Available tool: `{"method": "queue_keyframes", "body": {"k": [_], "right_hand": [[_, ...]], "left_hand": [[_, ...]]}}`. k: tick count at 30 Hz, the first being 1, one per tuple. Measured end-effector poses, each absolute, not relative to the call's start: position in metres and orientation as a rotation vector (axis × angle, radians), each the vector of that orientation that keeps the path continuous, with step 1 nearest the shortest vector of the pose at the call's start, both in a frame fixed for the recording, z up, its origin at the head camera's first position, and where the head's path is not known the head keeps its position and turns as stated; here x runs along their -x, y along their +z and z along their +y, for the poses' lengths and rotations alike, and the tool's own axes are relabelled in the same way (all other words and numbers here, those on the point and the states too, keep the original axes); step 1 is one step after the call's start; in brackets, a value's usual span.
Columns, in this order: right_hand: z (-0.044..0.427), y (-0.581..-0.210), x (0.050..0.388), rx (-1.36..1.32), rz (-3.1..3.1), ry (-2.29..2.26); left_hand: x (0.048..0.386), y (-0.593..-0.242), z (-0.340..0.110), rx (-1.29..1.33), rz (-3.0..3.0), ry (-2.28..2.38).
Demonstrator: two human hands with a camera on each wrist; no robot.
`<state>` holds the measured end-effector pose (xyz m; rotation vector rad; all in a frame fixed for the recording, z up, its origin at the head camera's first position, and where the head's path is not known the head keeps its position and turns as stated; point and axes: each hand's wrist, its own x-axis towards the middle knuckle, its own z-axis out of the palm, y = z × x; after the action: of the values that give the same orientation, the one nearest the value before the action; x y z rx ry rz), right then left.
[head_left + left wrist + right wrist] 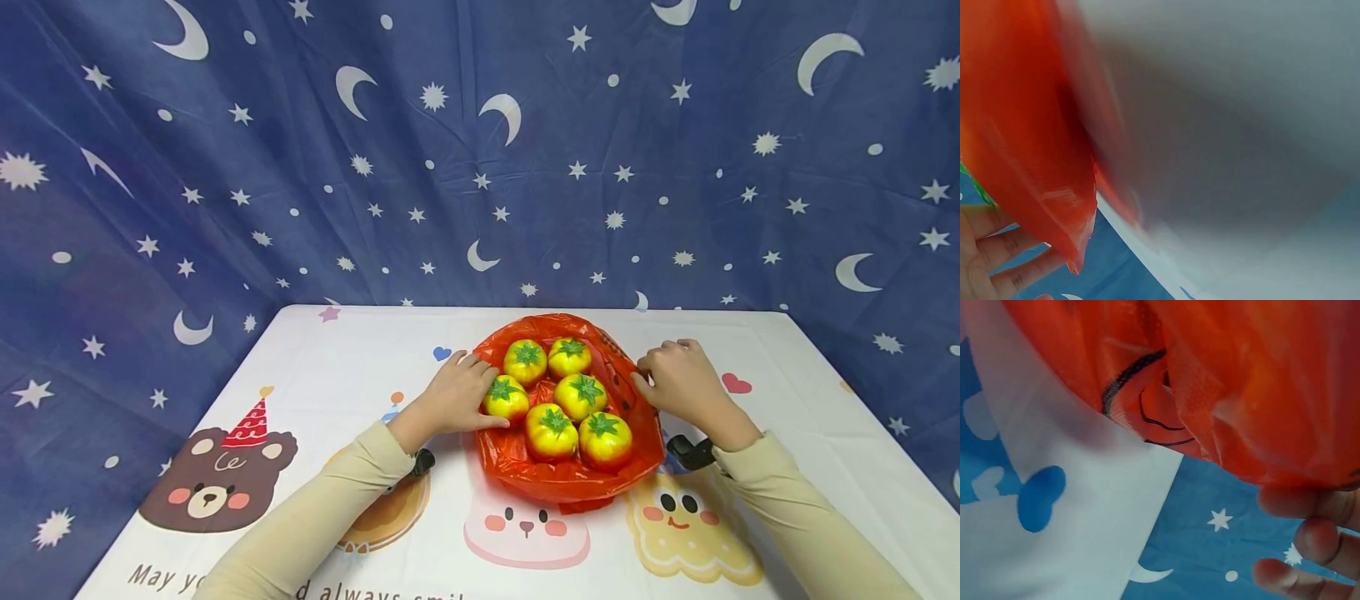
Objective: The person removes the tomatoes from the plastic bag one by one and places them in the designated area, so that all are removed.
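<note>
At the left rim of the red bag (558, 477), the left hand (453, 396) is laid with fingers spread wide and nearly straight beside the leftmost tomato (506, 407); whether any film is held there cannot be told. Within the bag's open mouth, five more tomatoes (580, 396) are gathered, their rounded, glossy yellow-and-red skins topped by flat green stars. Each is likely light and firm but slippery, and best taken round its sides. Thin, crinkled, semi-translucent film is shown in the bag's walls, black lines being printed on its right part; it is judged limp, easily torn and shaped only by its contents, so a hold is best taken at both rims or from beneath. At the bag's right rim, the edge appears to be pinched narrowly by the right hand (686, 385), its fingers curled. Beneath the bag, a smooth white tablecloth (375, 350) is spread; behind it, a creased blue backdrop (675, 225) is hung.
</note>
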<state>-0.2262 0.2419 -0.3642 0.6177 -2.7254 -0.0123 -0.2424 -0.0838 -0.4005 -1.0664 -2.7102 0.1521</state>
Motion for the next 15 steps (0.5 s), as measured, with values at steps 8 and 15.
{"method": "queue_keyframes", "body": {"k": [8, 15], "right_hand": [[0.2414, -0.3598, 0.2272, -0.667, -2.529, 0.020], [0.2425, -0.3586, 0.2301, -0.755, -2.323, -0.005]], "left_hand": [[0.2464, -0.4059, -0.0851, 1.065, -2.718, 0.149], [0.2477, -0.4080, -0.0856, 1.069, -2.717, 0.125]]}}
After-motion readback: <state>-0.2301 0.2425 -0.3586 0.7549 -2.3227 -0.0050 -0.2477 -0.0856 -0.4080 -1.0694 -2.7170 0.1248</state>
